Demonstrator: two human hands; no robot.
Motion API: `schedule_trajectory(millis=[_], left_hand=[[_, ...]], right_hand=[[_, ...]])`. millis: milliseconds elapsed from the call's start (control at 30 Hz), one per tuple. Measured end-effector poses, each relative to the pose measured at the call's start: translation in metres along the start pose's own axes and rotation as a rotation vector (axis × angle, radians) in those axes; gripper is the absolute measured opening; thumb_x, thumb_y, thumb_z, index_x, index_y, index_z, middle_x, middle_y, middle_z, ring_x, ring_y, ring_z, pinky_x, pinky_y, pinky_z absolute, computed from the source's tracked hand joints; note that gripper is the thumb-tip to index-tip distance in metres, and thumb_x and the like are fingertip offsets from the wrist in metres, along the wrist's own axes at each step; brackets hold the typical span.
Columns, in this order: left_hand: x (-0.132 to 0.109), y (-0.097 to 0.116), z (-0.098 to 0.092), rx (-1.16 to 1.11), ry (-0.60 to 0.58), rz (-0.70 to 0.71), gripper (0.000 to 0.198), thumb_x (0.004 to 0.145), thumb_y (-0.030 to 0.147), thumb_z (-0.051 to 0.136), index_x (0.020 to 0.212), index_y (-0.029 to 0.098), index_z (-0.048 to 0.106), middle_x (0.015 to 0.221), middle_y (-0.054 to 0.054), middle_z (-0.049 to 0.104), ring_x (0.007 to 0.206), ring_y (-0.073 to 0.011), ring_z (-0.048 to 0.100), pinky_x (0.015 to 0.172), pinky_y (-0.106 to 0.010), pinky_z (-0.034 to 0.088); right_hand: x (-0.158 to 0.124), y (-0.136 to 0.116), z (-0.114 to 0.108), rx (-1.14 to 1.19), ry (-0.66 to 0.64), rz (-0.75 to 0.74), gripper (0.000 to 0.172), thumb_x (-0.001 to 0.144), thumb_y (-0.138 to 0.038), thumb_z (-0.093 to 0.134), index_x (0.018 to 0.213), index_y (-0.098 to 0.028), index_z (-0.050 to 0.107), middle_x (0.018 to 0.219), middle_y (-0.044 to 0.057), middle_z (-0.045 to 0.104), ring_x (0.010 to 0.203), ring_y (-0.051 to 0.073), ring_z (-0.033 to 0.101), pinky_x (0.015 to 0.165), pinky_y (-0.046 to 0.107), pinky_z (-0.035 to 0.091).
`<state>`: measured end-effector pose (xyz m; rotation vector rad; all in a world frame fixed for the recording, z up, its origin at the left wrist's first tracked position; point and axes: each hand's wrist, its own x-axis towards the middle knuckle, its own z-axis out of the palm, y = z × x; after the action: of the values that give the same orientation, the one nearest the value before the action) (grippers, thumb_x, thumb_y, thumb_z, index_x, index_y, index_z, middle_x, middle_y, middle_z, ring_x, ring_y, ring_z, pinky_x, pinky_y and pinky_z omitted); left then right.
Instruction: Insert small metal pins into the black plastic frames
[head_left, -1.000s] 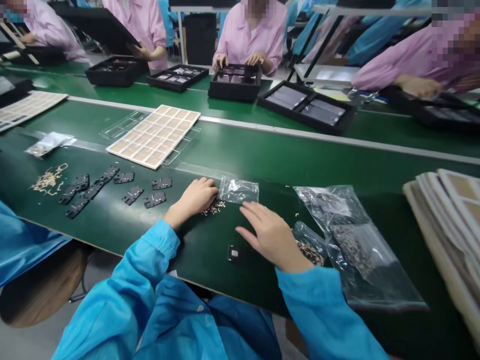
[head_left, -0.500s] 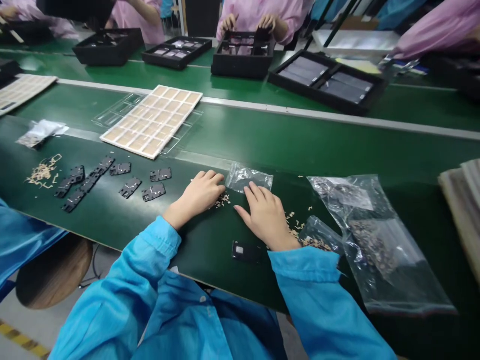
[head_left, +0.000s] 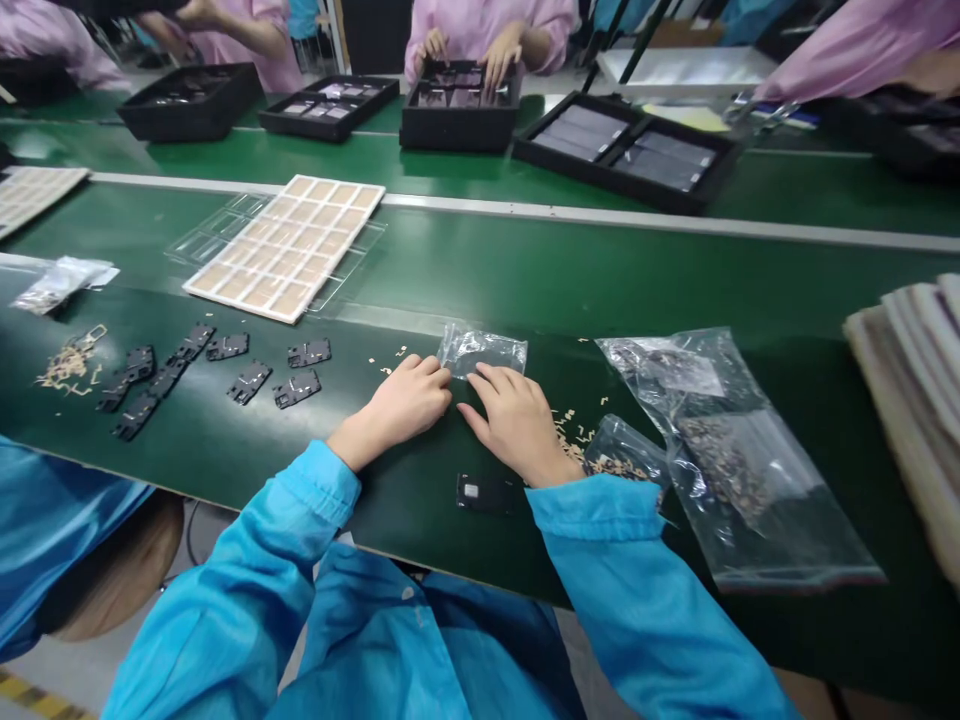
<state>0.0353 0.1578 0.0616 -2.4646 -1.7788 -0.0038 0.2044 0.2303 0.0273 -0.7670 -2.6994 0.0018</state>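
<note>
My left hand (head_left: 409, 398) rests on the green bench with its fingers curled. What lies under or inside them is hidden. Just beyond it lies a small clear zip bag (head_left: 487, 350), close to the fingertips of both hands. My right hand (head_left: 511, 418) is to the right, fingers stretched out and thumb apart, its fingertips by the bag's near edge. Between my right wrist and my body lies a flat black part (head_left: 484, 493) with a light square on it. Small tan pieces (head_left: 574, 440) are scattered beside the right wrist.
Several black molded parts (head_left: 297, 388) lie to the left near tan scraps (head_left: 69, 363). A large clear bag of small pieces (head_left: 724, 465) lies right, overlapping a smaller bag (head_left: 626, 450). A white gridded tray (head_left: 289, 250) sits further back. Co-workers in pink handle black boxes (head_left: 459, 125) opposite.
My left hand has moved over the small pile of pieces, which showed beside it before and is now covered. The right hand is nearer to the left. The whole view has shifted slightly.
</note>
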Motion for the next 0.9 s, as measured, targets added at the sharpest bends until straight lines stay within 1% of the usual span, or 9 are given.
schedule_trajectory(millis=[133, 200, 333, 433, 500, 567, 667, 767, 900], left_hand=[[0.000, 0.004, 0.000, -0.043, 0.008, -0.020, 0.025, 0.091, 0.017, 0.052, 0.073, 0.014, 0.069, 0.084, -0.009, 0.067, 0.085, -0.0230, 0.056, 0.071, -0.037, 0.036], [-0.002, 0.002, 0.000, -0.138, 0.036, -0.090, 0.024, 0.090, 0.020, 0.053, 0.074, 0.014, 0.070, 0.088, -0.009, 0.070, 0.087, -0.0236, 0.057, 0.074, -0.037, 0.038], [-0.007, -0.015, -0.001, -0.578, 0.193, -0.359, 0.017, 0.084, 0.021, 0.058, 0.076, 0.016, 0.072, 0.090, -0.006, 0.073, 0.086, -0.0206, 0.060, 0.078, -0.035, 0.043], [-0.011, -0.034, -0.001, -0.987, 0.304, -0.604, 0.017, 0.078, 0.027, 0.062, 0.074, 0.014, 0.072, 0.078, -0.004, 0.072, 0.074, -0.0163, 0.061, 0.071, -0.029, 0.045], [-0.012, -0.043, -0.001, -1.159, 0.352, -0.736, 0.021, 0.073, 0.032, 0.065, 0.072, 0.013, 0.072, 0.069, -0.003, 0.069, 0.066, -0.0143, 0.058, 0.065, -0.027, 0.043], [-0.013, -0.047, 0.000, -1.234, 0.399, -0.798, 0.023, 0.069, 0.035, 0.068, 0.071, 0.012, 0.072, 0.066, -0.002, 0.067, 0.063, -0.0128, 0.055, 0.062, -0.026, 0.041], [-0.014, -0.048, -0.002, -1.266, 0.425, -0.803, 0.023, 0.066, 0.035, 0.071, 0.070, 0.013, 0.072, 0.065, -0.002, 0.067, 0.063, -0.0119, 0.054, 0.062, -0.025, 0.040], [-0.014, -0.042, -0.009, -1.299, 0.412, -0.747, 0.021, 0.067, 0.035, 0.072, 0.070, 0.014, 0.072, 0.068, -0.002, 0.067, 0.066, -0.0124, 0.056, 0.065, -0.026, 0.043], [-0.013, -0.024, -0.018, -1.393, 0.298, -0.515, 0.020, 0.070, 0.034, 0.071, 0.068, 0.015, 0.071, 0.074, -0.003, 0.068, 0.070, -0.0129, 0.058, 0.070, -0.028, 0.046]], right_hand=[[0.000, 0.000, -0.001, -0.014, -0.008, -0.004, 0.038, 0.094, -0.035, 0.049, 0.120, -0.012, 0.065, 0.128, 0.015, 0.064, 0.113, 0.031, 0.058, 0.091, 0.044, 0.047], [0.000, 0.000, -0.001, -0.020, -0.005, -0.006, 0.038, 0.094, -0.035, 0.049, 0.120, -0.012, 0.065, 0.128, 0.015, 0.064, 0.112, 0.031, 0.058, 0.091, 0.044, 0.047], [-0.001, 0.001, -0.001, -0.015, 0.002, -0.020, 0.039, 0.095, -0.035, 0.047, 0.122, -0.013, 0.064, 0.128, 0.016, 0.064, 0.113, 0.032, 0.058, 0.091, 0.046, 0.047], [-0.001, 0.001, 0.000, -0.007, -0.006, -0.016, 0.040, 0.094, -0.035, 0.050, 0.122, -0.010, 0.064, 0.129, 0.016, 0.064, 0.115, 0.033, 0.057, 0.094, 0.046, 0.047], [-0.002, 0.001, 0.001, 0.001, -0.018, -0.010, 0.040, 0.094, -0.035, 0.051, 0.121, -0.008, 0.064, 0.130, 0.016, 0.063, 0.115, 0.033, 0.057, 0.095, 0.047, 0.046], [-0.002, 0.001, 0.001, 0.012, -0.031, -0.003, 0.040, 0.093, -0.034, 0.052, 0.122, -0.008, 0.064, 0.131, 0.017, 0.062, 0.116, 0.034, 0.057, 0.096, 0.048, 0.046], [0.000, 0.001, -0.001, 0.039, -0.037, 0.008, 0.040, 0.093, -0.033, 0.053, 0.122, -0.008, 0.063, 0.131, 0.018, 0.062, 0.119, 0.035, 0.056, 0.098, 0.051, 0.045], [0.001, 0.000, -0.007, 0.154, 0.016, 0.030, 0.039, 0.093, -0.032, 0.052, 0.121, -0.008, 0.064, 0.132, 0.018, 0.061, 0.122, 0.034, 0.055, 0.100, 0.052, 0.044], [0.003, -0.007, -0.017, 0.629, 0.037, 0.109, 0.039, 0.091, -0.035, 0.054, 0.122, -0.015, 0.064, 0.126, 0.012, 0.066, 0.117, 0.027, 0.060, 0.100, 0.047, 0.048]])
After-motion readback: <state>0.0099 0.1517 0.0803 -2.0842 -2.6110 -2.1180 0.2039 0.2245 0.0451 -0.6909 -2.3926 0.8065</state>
